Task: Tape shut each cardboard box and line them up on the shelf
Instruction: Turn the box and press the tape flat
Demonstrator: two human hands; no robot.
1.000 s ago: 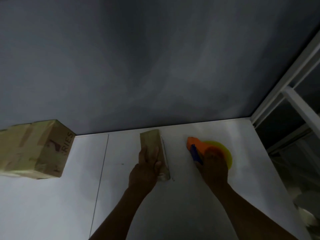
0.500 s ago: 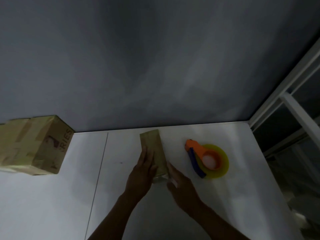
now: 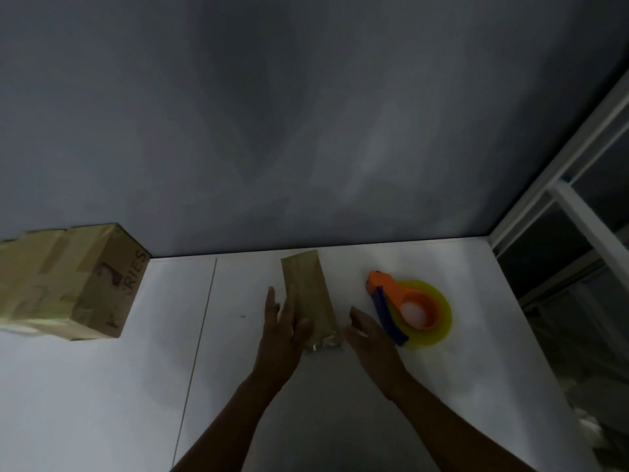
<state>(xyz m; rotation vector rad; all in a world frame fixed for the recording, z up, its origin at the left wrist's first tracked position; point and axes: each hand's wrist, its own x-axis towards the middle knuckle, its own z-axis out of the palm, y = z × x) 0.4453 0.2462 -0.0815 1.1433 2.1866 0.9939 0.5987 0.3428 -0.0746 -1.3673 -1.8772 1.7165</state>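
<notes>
While the tape dispenser (orange and blue, with a yellow roll) sits untouched on the white worktop, both hands are on or around the small cardboard box, so this looks like the smoothing or checking bit of the taping step rather than laying tape. The box lies flat in the middle of the worktop, long side pointing towards the wall, with the dispenser just to its right. Its near end looks shiny and crinkled, probably tape, but it's too dark to be sure.

The left hand lies along the box's left side, fingers straight and slightly spread, thumb resting on the top face. It's pressing, not gripping. The right hand is just beside the near right corner, fingers loosely extended and holding nothing. Whether they touch the box is hard to tell.

A bigger, already taped carton stands well off to the left. The likely next move is to press the loose tape down at that near end, then get both hands around the box and carry it over to line up next to the carton.
</notes>
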